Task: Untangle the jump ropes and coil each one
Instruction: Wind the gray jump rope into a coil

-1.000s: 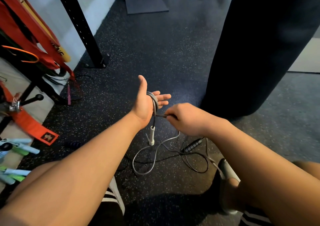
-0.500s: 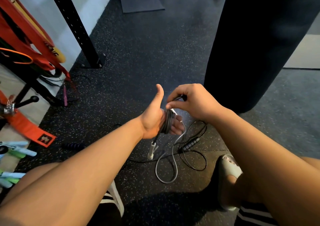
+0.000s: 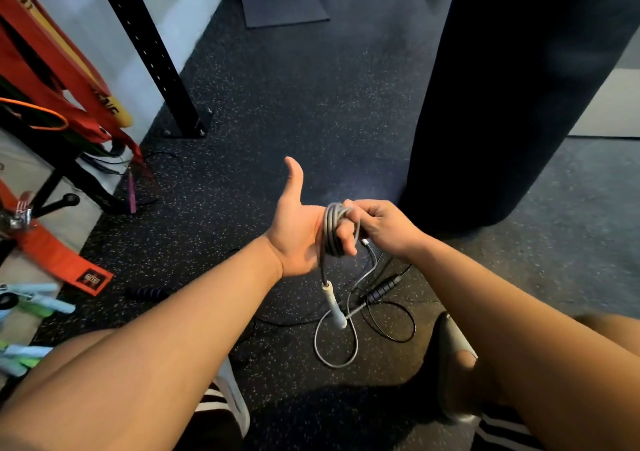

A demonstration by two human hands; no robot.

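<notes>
The left hand [image 3: 298,236] is held palm up, thumb raised, fingers straight. The smooth grey jump rope [image 3: 330,232] is wound around them in round loops. The right hand [image 3: 384,225] pinches the coil's top. The rope's white handle [image 3: 334,303] hangs above the speckled rubber floor [image 3: 277,121].

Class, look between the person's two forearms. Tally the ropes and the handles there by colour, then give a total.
grey rope: 1
black rope: 1
white handle: 1
black handle: 1
Total: 4
</notes>
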